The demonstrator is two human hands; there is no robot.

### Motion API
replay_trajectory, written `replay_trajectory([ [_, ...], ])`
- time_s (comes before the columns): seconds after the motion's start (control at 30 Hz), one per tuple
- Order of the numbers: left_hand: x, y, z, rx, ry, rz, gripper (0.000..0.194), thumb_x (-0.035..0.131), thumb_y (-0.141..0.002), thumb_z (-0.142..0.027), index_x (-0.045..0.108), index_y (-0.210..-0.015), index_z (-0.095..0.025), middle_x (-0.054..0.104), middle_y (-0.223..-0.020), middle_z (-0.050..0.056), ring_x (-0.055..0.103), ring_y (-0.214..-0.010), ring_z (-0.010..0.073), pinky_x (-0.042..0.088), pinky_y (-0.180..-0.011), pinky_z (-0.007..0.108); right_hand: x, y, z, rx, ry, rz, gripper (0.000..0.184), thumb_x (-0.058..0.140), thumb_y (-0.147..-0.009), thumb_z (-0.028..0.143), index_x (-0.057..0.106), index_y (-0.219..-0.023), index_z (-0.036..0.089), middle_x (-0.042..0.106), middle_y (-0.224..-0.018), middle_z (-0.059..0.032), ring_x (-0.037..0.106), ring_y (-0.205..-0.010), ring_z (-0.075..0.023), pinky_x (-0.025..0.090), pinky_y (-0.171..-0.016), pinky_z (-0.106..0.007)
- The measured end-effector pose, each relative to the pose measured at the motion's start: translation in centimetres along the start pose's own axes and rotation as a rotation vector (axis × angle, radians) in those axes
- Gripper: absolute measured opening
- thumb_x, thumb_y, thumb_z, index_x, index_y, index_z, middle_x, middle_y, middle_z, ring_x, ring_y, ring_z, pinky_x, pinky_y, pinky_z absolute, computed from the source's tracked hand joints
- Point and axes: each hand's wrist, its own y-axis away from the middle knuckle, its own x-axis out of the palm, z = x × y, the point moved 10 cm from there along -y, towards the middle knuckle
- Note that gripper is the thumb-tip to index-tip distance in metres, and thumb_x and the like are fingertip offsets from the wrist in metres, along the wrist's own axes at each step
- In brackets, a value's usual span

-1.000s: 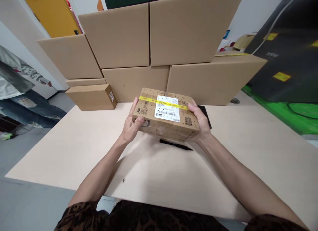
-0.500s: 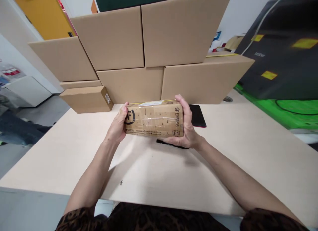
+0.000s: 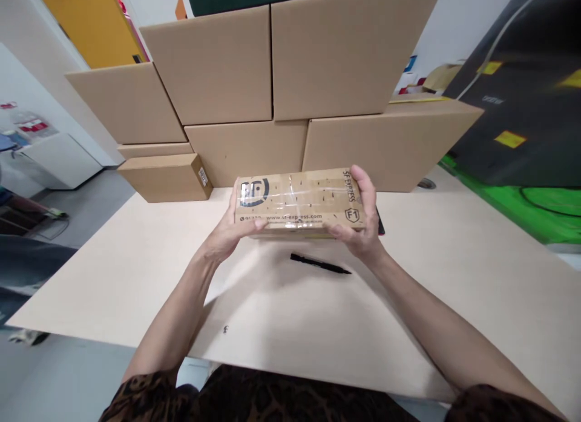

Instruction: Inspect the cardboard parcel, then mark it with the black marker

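Both hands held a small cardboard parcel [image 3: 297,201] above the table [image 3: 136,270], in front of a stack of large cardboard boxes [image 3: 272,77]. The left hand [image 3: 229,231] was clamped on the parcel's left end, thumb on the near printed face. The right hand [image 3: 363,219] was clamped on the right end, fingers [image 3: 363,183] wrapped over the top edge. The printed side face, covered with clear tape, was turned toward the camera. A black pen [image 3: 320,264] lay on the table just below the parcel, apart from both hands. A dark phone [image 3: 379,225] lay behind the right hand, mostly hidden. A flat box [image 3: 166,177] sat at the table's left rear.
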Motion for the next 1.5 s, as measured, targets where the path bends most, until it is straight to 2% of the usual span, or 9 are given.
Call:
replay_trajectory([
  [0.13,0.9,0.3,-1.0,0.111,-0.149,0.02,0.137,0.096,-0.069,-0.049,0.009,-0.173,-0.032,0.048,-0.168,0.018,0.049,-0.154,0.0408,0.038,-0.128,0.064,0.1,0.4,-3.4,0.236,-0.165,-0.033,0.095,0.073,-0.077,0.073,0.038,-0.159,0.039,0.053,-0.156,-0.0074,0.06,-0.14,-0.0358,0.05,-0.117,-0.062],
  [0.3,-0.3,0.2,-0.5,0.213,-0.152,-0.144,0.128,0.089,-0.071,-0.068,0.021,-0.171,-0.023,0.05,-0.165,0.021,0.046,-0.155,0.0419,0.034,-0.13,0.062,0.2,0.5,-4.0,0.267,-0.192,-0.015,0.093,0.074,-0.079,0.073,0.039,-0.159,0.04,0.05,-0.159,-0.0065,0.057,-0.145,-0.0345,0.043,-0.123,-0.063],
  [0.53,-1.1,-0.1,0.5,0.209,0.027,-0.245,0.079,0.06,-0.094,-0.075,0.052,-0.153,-0.023,0.07,-0.146,0.013,0.057,-0.148,0.034,0.045,-0.125,0.051,1.4,0.5,-2.9,0.319,-0.234,0.066,0.096,0.083,-0.077,0.06,0.035,-0.159,0.044,0.05,-0.16,-0.0049,0.062,-0.137,-0.0314,0.052,-0.116,-0.059],
  [0.67,-0.5,-0.5,1.0,0.118,0.12,-0.197,0.075,0.056,-0.094,-0.078,0.057,-0.146,-0.024,0.07,-0.145,0.014,0.06,-0.144,0.0366,0.052,-0.119,0.053,1.3,0.5,-2.8,0.387,-0.298,0.012,0.086,0.081,-0.078,0.058,0.043,-0.153,0.04,0.061,-0.148,-0.0046,0.067,-0.131,-0.0311,0.053,-0.114,-0.058],
  [0.8,0.3,-0.4,1.3,0.072,0.155,-0.074,0.081,0.077,-0.085,-0.061,0.05,-0.152,-0.024,0.063,-0.154,0.015,0.06,-0.144,0.0398,0.056,-0.115,0.052,0.5,0.8,-4.3,0.568,-0.423,-0.128,0.076,0.076,-0.08,0.06,0.05,-0.148,0.037,0.072,-0.131,-0.0035,0.07,-0.126,-0.0321,0.058,-0.108,-0.058],
  [0.93,0.8,-0.4,1.4,0.077,0.148,-0.008,0.084,0.086,-0.075,-0.048,0.051,-0.148,-0.025,0.062,-0.154,0.014,0.06,-0.143,0.0409,0.06,-0.11,0.05,0.0,1.1,-5.3,0.667,-0.446,-0.186,0.061,0.07,-0.086,0.063,0.059,-0.141,0.038,0.07,-0.137,-0.0022,0.064,-0.136,-0.0324,0.057,-0.111,-0.055],
  [1.03,0.3,-0.4,0.9,0.124,0.161,-0.076,0.085,0.087,-0.072,-0.045,0.054,-0.147,-0.024,0.066,-0.148,0.013,0.063,-0.139,0.0399,0.06,-0.108,0.049,0.0,1.0,-5.0,0.646,-0.442,-0.165,0.065,0.068,-0.087,0.067,0.055,-0.146,0.041,0.067,-0.143,-0.0013,0.059,-0.143,-0.0333,0.056,-0.111,-0.057],
  [1.2,-1.0,0.1,-0.1,0.223,0.142,-0.186,0.093,0.092,-0.064,-0.042,0.056,-0.148,-0.025,0.067,-0.148,0.011,0.065,-0.137,0.0362,0.058,-0.111,0.044,1.2,1.0,-4.2,0.599,-0.467,0.012,0.102,0.087,-0.072,0.057,0.035,-0.159,0.046,0.063,-0.147,-0.0019,0.062,-0.14,-0.0344,0.054,-0.115,-0.06],
  [1.5,-2.1,-0.4,0.9,0.252,0.122,-0.233,0.078,0.077,-0.076,-0.079,0.068,-0.128,-0.022,0.079,-0.121,0.011,0.07,-0.13,0.0359,0.06,-0.109,0.046,0.6,0.5,-1.4,0.202,-0.067,0.116,0.122,0.088,-0.073,0.063,0.016,-0.169,0.042,0.039,-0.169,-0.0089,0.046,-0.154,-0.039,0.042,-0.125,-0.064],
])
